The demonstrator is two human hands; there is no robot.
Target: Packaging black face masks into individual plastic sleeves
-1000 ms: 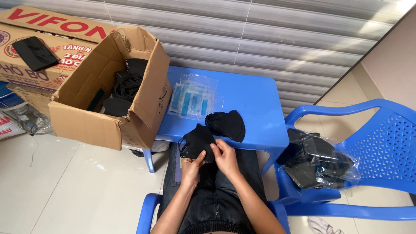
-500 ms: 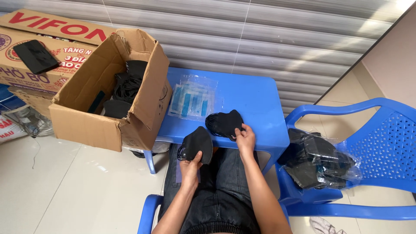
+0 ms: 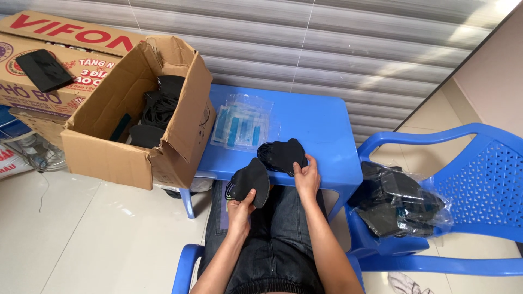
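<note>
Where the open cardboard box (image 3: 136, 125) leans on the blue table (image 3: 321, 125), black masks inside. Further right, clear packets (image 3: 242, 125) flat on the tabletop. Left hand (image 3: 241, 209) closed on a folded black mask (image 3: 249, 182) over the lap. Right hand (image 3: 306, 177) loosely curled, fingertips touching the black mask pile (image 3: 282, 155) at the table's near edge. Bagged masks (image 3: 400, 201) on the blue chair (image 3: 479, 179).

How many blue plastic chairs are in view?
2. One chair stands to the right of the table, holding bagged black masks. The other chair is under the person; only its arms show.
</note>
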